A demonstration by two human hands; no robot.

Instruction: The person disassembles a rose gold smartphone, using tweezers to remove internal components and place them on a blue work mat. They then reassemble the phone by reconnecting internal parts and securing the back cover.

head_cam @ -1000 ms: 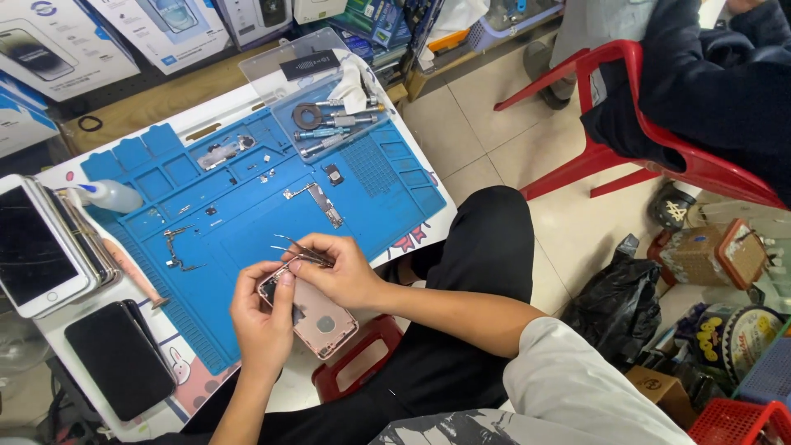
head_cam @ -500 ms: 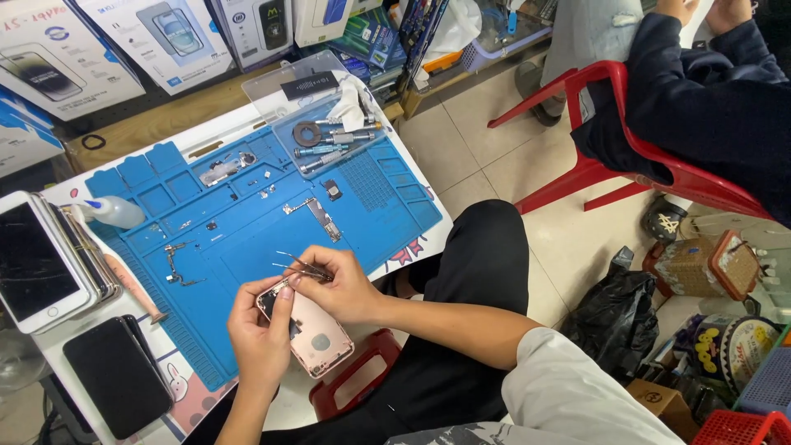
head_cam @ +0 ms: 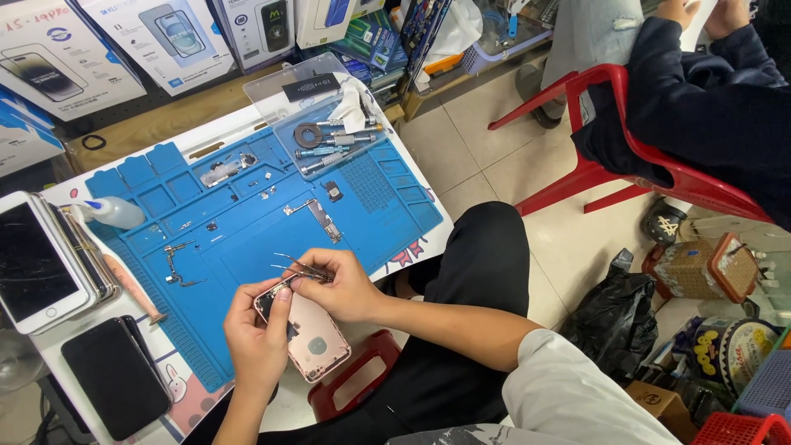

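The left hand (head_cam: 257,342) cradles a rose-gold phone housing (head_cam: 309,336) from below at the near edge of the surface (head_cam: 247,132), its grip pinching the top corner of the shell with the thumb laid over the open end. The right hand (head_cam: 346,284) has its grip pressed together on fine tweezers (head_cam: 298,265), whose tips point left over the housing's top edge. Compared with a second ago, the two hands have drawn closer and the tweezers have come down from above the blue mat (head_cam: 247,222) to sit almost against the shell, so the work looks to have passed from fetching to fine placing inside the casing. What the tips carry is too small to tell. On the mat lie a logic board (head_cam: 317,217), small metal brackets and a tray of screwdrivers (head_cam: 334,144). A squeeze bottle (head_cam: 111,212) rests at the mat's left edge, beside a stack of phones (head_cam: 41,259), with a dark phone (head_cam: 115,375) nearer. Another person sits on a red chair (head_cam: 618,169) well apart
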